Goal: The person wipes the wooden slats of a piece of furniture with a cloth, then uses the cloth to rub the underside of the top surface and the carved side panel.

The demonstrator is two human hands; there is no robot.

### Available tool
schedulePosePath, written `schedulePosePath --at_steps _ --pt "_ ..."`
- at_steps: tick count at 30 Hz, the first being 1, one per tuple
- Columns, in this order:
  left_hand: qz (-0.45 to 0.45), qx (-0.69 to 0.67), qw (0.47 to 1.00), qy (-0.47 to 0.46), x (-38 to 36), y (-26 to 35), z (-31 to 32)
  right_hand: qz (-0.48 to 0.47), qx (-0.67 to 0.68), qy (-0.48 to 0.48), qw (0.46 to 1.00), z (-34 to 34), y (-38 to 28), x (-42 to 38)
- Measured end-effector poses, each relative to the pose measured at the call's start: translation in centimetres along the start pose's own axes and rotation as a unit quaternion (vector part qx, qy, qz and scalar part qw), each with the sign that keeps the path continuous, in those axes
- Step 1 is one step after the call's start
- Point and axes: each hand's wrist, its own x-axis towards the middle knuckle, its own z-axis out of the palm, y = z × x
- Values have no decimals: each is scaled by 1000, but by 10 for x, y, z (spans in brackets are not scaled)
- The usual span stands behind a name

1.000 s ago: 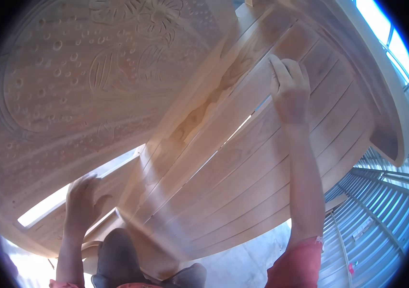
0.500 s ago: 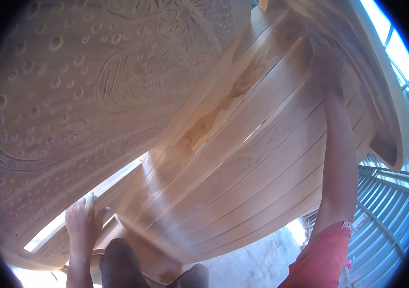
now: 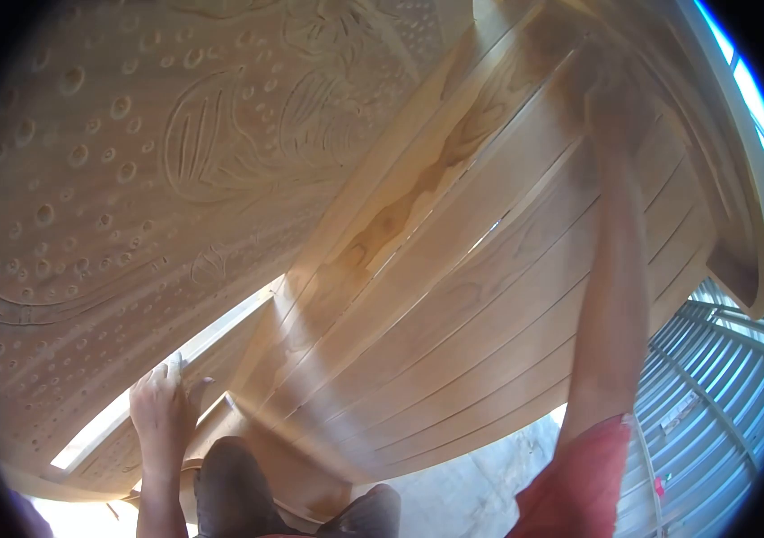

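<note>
A large pale-brown piece of wooden furniture fills the view, with a slatted panel (image 3: 454, 296) in the middle and a carved panel (image 3: 86, 224) at the left. My left hand (image 3: 163, 403) rests on a wooden rail (image 3: 225, 366) beside a bright gap, fingers curled over its edge and thumb sticking out. My right arm reaches far up across the slats. At its end my right hand (image 3: 615, 100) lies against the upper slats, close to the curved frame (image 3: 714, 170). That hand is shadowed and smeared, so its fingers and anything under them cannot be made out.
Ribbed metal sheeting (image 3: 714, 403) is at the right, behind the furniture. A pale floor (image 3: 471, 484) shows below the slats. My knees (image 3: 234, 484) are at the bottom, close to a wooden corner piece (image 3: 292, 457).
The view has shifted slightly, so the furniture sits a little differently in it. My right hand stays at the upper slats, now more blurred. My left hand keeps its place on the rail.
</note>
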Motion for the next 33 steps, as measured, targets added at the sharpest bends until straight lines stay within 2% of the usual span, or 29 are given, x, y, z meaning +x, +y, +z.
schedulePosePath --at_steps 1,2,3,4,5,6,7,8,9,10,11,12,13,14,15,16,17,18,19,21,22,24,25,27,28,30,31,33 --pt "22 -4 1000 13 0 -1 -1 47 39 -20 998 -31 -33 -29" --pt "42 -9 999 26 0 0 -2 73 151 -43 985 -62 -62 -56" --pt "43 -6 999 27 2 2 -7 35 274 -66 959 -84 -82 -85" --pt "85 -17 994 60 5 6 -15 105 295 -89 946 -110 -112 -123" --pt "127 -29 987 89 4 9 -19 194 380 -149 892 -124 -134 -167" --pt "127 -25 987 90 2 8 -18 321 537 -231 745 -127 -155 -226" --pt "150 -129 976 88 -1 7 -11 457 571 -460 504 -152 -175 -243" --pt "171 -232 954 84 -7 7 -3 471 645 -444 406 -174 -197 -273" --pt "145 -293 945 22 -15 15 4 515 678 -428 305 -193 -221 -297" --pt "117 -352 928 -40 -27 28 13 520 677 -477 207 -210 -231 -313" --pt "60 -476 869 -123 -42 39 28 572 680 -450 92 -225 -247 -329" --pt "1 -586 785 -203 -58 49 44 615 670 -415 -25 -238 -264 -346" --pt "2 -584 786 -203 -73 57 63 577 698 -419 -67 -242 -277 -370" --pt "-47 -654 717 -238 -88 63 82 538 722 -421 -109 -245 -288 -389" --pt "-95 -715 638 -270 -98 66 92 538 722 -420 -111 -253 -293 -395" --pt "-96 -714 638 -271 -103 65 96 585 689 -422 -71 -259 -298 -399" --pt "-94 -686 673 -262 -106 64 99 627 653 -423 -30 -265 -299 -405" --pt "-93 -656 706 -252 -107 63 101 579 693 -429 -35 -264 -296 -436" --pt "-94 -655 706 -252 -107 65 100 580 692 -429 -36 -265 -299 -434" --pt "-79 -623 753 -195 -109 69 98 486 655 -390 427 -271 -308 -429" --pt "-79 -623 754 -195 -110 68 97 486 655 -391 427 -272 -305 -426" --pt "-81 -640 728 -231 -110 66 98 494 615 -403 464 -271 -295 -420" --pt "-80 -640 728 -232 -110 63 99 495 615 -403 464 -271 -291 -417" --pt "-148 -745 550 -347 -111 55 103 553 587 -477 349 -274 -287 -414" --pt "-148 -745 549 -348 -111 53 104 554 587 -477 349 -276 -287 -416" --pt "-199 -783 446 -385 -107 51 107 569 609 -463 301 -277 -291 -427" --pt "-198 -784 445 -385 -105 53 108 569 608 -463 302 -276 -294 -433" --pt "-164 -795 514 -276 -100 56 108 676 668 -308 29 -276 -296 -432"
